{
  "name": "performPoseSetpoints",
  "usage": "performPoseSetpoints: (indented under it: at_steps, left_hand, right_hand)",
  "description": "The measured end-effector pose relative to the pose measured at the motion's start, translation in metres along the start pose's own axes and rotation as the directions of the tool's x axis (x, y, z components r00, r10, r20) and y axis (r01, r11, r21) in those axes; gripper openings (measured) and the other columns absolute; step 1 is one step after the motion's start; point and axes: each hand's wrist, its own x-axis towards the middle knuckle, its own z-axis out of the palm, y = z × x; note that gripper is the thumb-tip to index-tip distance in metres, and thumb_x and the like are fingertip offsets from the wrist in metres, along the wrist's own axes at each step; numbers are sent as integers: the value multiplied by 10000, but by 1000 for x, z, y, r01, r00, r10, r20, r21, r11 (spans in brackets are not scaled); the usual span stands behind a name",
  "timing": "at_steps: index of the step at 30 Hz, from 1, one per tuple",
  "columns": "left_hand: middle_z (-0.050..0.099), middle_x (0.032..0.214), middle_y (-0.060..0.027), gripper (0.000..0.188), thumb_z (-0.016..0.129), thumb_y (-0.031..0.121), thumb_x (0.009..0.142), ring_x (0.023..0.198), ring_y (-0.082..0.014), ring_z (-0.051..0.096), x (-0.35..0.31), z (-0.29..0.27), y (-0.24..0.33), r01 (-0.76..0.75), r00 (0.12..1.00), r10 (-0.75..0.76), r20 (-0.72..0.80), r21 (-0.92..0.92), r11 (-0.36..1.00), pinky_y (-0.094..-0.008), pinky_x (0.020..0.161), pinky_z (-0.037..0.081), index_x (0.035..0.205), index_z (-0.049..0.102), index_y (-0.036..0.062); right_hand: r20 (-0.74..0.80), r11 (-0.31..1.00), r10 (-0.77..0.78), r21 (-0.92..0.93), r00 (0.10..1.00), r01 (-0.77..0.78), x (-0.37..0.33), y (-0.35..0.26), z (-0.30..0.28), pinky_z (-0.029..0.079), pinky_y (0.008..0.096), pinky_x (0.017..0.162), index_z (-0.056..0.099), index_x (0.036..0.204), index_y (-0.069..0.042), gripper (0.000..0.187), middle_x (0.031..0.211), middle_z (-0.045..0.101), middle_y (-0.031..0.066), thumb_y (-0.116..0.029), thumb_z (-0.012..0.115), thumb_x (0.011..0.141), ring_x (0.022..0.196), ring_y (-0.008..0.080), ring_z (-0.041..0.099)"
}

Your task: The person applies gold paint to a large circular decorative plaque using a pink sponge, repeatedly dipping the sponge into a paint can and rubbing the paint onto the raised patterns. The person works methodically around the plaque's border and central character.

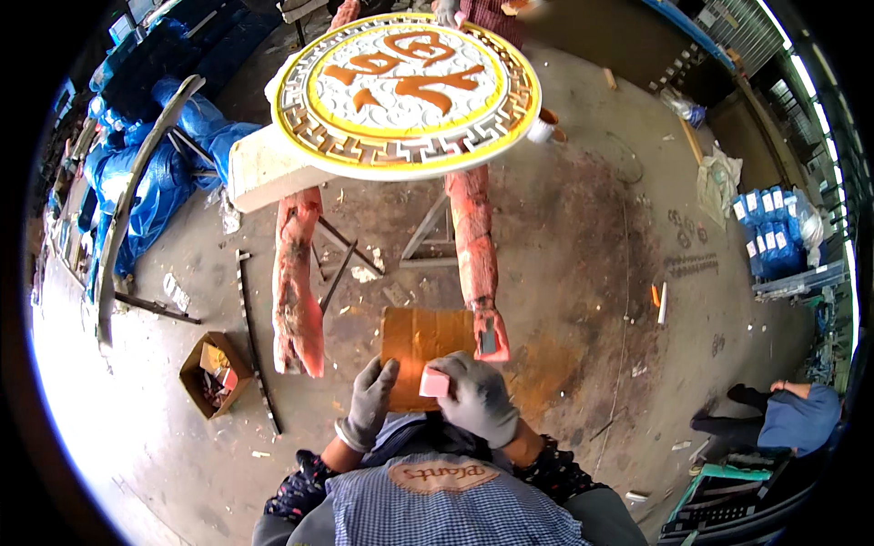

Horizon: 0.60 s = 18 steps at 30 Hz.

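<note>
Pink block [435, 383] and brown board [421, 341] occupy gloved hands [481, 399].

Rectangular orange-brown panel [423, 341], held in the lower middle of the view, its broad face toward the camera and its upper edge running nearly level across; the surface is unevenly toned, with lighter and darker patches, and its lower right part is hidden. Small pale-pink block [434, 383], squarish, with a flat lighter face, held over the panel's lower right portion; whether the two touch cannot be told, nor can the material of either
</note>
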Motion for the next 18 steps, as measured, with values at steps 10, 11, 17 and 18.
performPoseSetpoints:
  at_steps: [10, 11, 17, 18]
  left_hand:
    - [672, 1161, 11, 443, 595, 307, 1108, 1057, -75, 578, -63, 153, -39, 126, 971, -119, 207, -21, 992, -250, 923, 479, 1414, 601, -13]
    - [671, 1161, 12, 443, 595, 306, 1108, 1058, -75, 578, -69, 168, -39, 129, 969, -117, 217, -42, 991, -249, 925, 478, 1415, 599, -13]
    - [663, 1218, -7, 457, 586, 319, 1111, 1102, -96, 584, -93, 230, -56, -13, 962, -4, 275, 61, 998, -274, 968, 479, 1416, 592, -21]
    - [665, 1250, -20, 469, 583, 327, 1111, 1122, -108, 592, -93, 237, -59, -17, 959, -4, 283, 72, 997, -291, 987, 484, 1421, 587, -25]
  right_hand:
    - [-246, 948, 291, 202, 924, -245, -151, 52, -141, 552, 352, 790, 695, 1091, 7, 224, 990, 732, 122, -21, 779, 886, 890, 254, 735]
    - [-251, 956, 274, 172, 928, -236, -159, 58, -151, 551, 356, 790, 697, 1092, -2, 229, 995, 726, 126, -22, 782, 880, 893, 270, 732]
    - [-313, 993, 114, 28, 943, -110, -179, 90, -195, 577, 414, 767, 692, 1099, -78, 246, 1030, 705, 141, -84, 792, 874, 902, 361, 718]
    - [-301, 992, 128, 34, 945, -124, -181, 93, -197, 576, 418, 765, 689, 1104, -82, 253, 1031, 704, 143, -85, 790, 873, 902, 364, 717]
